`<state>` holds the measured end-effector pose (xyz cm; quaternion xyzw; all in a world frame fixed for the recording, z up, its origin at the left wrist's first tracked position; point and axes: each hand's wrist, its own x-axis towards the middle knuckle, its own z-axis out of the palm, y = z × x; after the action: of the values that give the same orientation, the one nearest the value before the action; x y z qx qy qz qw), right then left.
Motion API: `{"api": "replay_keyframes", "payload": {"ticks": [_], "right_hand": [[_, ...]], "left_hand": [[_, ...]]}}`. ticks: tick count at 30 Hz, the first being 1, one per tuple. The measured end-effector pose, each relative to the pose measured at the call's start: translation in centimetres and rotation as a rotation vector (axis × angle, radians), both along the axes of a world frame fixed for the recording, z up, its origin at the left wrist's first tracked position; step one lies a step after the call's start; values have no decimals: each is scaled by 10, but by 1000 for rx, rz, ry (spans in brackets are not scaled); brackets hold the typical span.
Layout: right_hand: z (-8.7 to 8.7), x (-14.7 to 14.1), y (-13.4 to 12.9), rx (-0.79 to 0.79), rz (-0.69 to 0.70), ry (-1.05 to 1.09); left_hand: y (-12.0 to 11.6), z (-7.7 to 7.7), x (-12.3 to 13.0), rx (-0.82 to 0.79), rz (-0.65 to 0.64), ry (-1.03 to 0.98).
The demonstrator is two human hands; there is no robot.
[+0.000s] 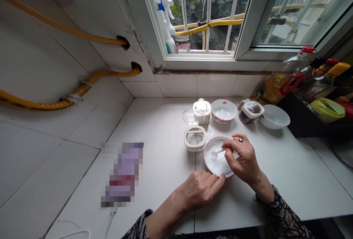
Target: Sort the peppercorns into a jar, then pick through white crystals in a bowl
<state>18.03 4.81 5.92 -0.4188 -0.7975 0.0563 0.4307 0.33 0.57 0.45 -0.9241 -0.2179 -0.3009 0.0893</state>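
My right hand (242,158) pinches the handle of a small white spoon (217,153), its tip down in a bowl of white grains (213,161). Salt or sugar, I cannot tell which. At the bowl's near rim, my left hand (200,191) is closed with its fingertips against the edge; whether they grip it underneath is hidden. Just left of the bowl stands a clear seasoning jar (195,139) with its lid raised and white contents inside. Behind it is a second white-lidded jar (202,110), shut.
A flowered bowl (224,111), a jar with dark contents (250,112) and another white bowl (275,117) line the back. An oil bottle (278,77) and sauce bottles stand at the right. A blurred phone-like object (124,174) with a white cable lies left.
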Motion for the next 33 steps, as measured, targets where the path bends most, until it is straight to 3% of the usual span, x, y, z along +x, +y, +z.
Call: {"api": "replay_keyframes", "payload": {"ticks": [7,16,21,26,33], "right_hand": [[-8,-9,-4,-144,47,-9],[-4,-1,-2,-519,-72,238],[-6,1,1,-396,-130,188],[-11,-3,1,-264,-70,73],[-6,-1,0,-526,-92,243]], "left_hand": [[0,1,2,-13,-2,-29],[0,1,1,-6,-5,2],[-1,-2,0,-17,-4,42],[0,-1,1,-11,-1,-19],[0,2,1,-15,-7,-37]]}}
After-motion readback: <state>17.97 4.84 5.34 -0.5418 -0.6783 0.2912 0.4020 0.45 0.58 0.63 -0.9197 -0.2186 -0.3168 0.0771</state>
